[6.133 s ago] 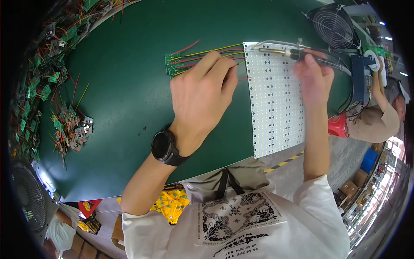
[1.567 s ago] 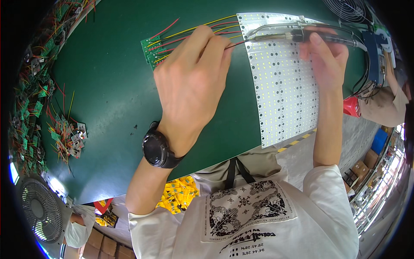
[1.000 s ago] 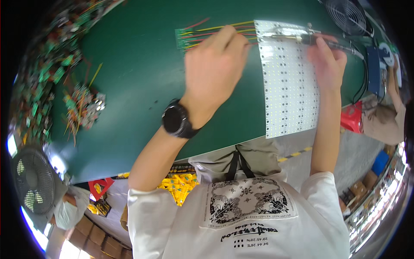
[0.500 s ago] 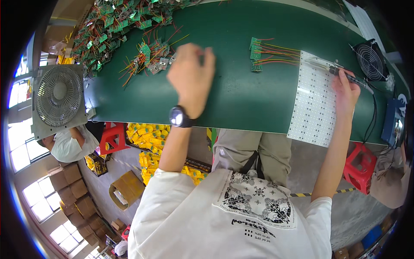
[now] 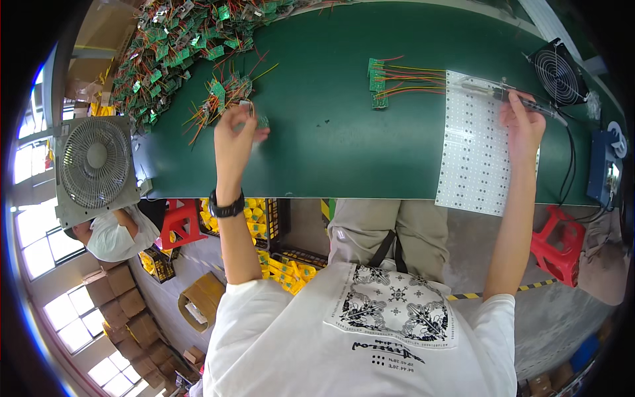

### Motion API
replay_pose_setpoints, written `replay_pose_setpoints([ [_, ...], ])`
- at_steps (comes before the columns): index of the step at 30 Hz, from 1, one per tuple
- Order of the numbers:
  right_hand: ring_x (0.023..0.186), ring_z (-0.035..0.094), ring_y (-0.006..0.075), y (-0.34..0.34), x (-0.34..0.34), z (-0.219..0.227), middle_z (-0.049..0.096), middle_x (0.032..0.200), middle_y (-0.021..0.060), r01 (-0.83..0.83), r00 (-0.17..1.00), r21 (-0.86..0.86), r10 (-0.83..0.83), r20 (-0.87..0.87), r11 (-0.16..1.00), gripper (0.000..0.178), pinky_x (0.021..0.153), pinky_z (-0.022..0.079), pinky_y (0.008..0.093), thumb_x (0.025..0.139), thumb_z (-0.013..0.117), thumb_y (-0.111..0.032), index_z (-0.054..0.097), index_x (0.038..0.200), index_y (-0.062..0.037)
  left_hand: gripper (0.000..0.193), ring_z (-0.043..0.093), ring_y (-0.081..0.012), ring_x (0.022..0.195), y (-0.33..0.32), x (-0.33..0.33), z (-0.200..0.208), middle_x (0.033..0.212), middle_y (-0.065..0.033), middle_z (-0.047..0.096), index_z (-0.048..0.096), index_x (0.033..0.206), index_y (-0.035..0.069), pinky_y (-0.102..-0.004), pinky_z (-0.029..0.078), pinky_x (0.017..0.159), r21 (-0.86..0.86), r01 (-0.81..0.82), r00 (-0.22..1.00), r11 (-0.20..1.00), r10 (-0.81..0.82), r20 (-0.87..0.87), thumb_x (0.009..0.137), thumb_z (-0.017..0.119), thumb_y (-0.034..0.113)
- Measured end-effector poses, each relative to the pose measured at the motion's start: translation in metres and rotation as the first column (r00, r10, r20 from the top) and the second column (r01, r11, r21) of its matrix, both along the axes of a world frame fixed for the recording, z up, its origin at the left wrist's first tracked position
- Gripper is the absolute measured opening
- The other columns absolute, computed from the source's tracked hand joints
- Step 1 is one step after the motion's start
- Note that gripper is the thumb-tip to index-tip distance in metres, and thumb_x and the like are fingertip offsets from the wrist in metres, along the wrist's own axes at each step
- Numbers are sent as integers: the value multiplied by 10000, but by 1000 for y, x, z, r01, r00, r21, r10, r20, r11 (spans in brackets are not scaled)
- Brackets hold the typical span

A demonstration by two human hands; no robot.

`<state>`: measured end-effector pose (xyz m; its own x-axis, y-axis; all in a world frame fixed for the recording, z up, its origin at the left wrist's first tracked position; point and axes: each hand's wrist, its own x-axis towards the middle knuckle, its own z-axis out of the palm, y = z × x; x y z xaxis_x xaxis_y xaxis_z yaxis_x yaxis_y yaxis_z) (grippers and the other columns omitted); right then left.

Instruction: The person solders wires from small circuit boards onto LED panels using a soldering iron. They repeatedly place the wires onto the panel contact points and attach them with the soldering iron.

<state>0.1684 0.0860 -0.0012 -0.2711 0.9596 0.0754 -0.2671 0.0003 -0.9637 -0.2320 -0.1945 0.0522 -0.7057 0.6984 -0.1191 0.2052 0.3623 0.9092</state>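
Observation:
My left hand (image 5: 235,139) is by a small heap of wired circuit boards (image 5: 217,92). Its fingers are closed on a small green circuit board (image 5: 262,122), blurred and partly hidden by the fingers. In my right hand (image 5: 524,126) is a soldering iron (image 5: 493,91), its metal tip pointing left above a white perforated sheet (image 5: 469,145). Left of that sheet stands a short column of green circuit boards (image 5: 377,83), whose red and yellow wires run to the sheet's upper left edge.
A large pile of wired boards (image 5: 178,46) fills the far left corner. A black fan (image 5: 559,74) and a blue soldering station (image 5: 602,165) are at the right, a grey fan (image 5: 96,162) at the left. Yellow parts in crates (image 5: 271,221) are below the table's edge.
My left hand has moved left, to the small heap, and a green board now shows in its fingers. My right hand still holds the soldering iron over the sheet. The view has shifted slightly.

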Motion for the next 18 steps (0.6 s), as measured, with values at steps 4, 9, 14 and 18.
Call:
replay_pose_setpoints([
  [4, 555, 560, 135, -5, -2, 2, 639, 723, 107, 89, 995, 41, -91, 31, 995, 211, 506, 394, 237, 867, 656, -82, 622, 1028, 50, 252, 690, -252, 810, -12, 32, 2, 984, -128, 647, 568, 1115, -74, -280, 558, 719, 38, 12, 971, 999, -20, 237, 928, 547, 93],
  [9, 583, 571, 141, -6, -4, 1, 649, 747, 112, 78, 997, 142, -81, 14, 987, 206, 528, 405, 248, 873, 642, -69, 616, 1032, 61, 211, 680, -216, 808, -1, 60, 5, 871, -102, 672, 603, 1043, -62, -304, 546, 736, 14, 106, 943, 994, -106, 315, 919, 578, 107],
  [14, 578, 572, 142, -4, -4, 0, 651, 749, 114, 81, 996, 118, -85, 25, 990, 207, 520, 403, 247, 872, 642, -66, 614, 1031, 64, 210, 679, -175, 820, 11, 69, -10, 908, -96, 681, 610, 1075, -43, -276, 535, 750, 54, 287, 936, 956, -292, 198, 906, 587, 78],
  [18, 569, 574, 143, -5, -4, 2, 651, 744, 119, 111, 993, 136, -114, 17, 984, 206, 514, 410, 247, 870, 644, -65, 611, 1026, 66, 231, 684, -158, 758, 26, 88, 11, 868, -85, 686, 620, 1095, -17, -265, 529, 698, -88, 347, 932, 934, -353, -77, 881, 610, 71],
])
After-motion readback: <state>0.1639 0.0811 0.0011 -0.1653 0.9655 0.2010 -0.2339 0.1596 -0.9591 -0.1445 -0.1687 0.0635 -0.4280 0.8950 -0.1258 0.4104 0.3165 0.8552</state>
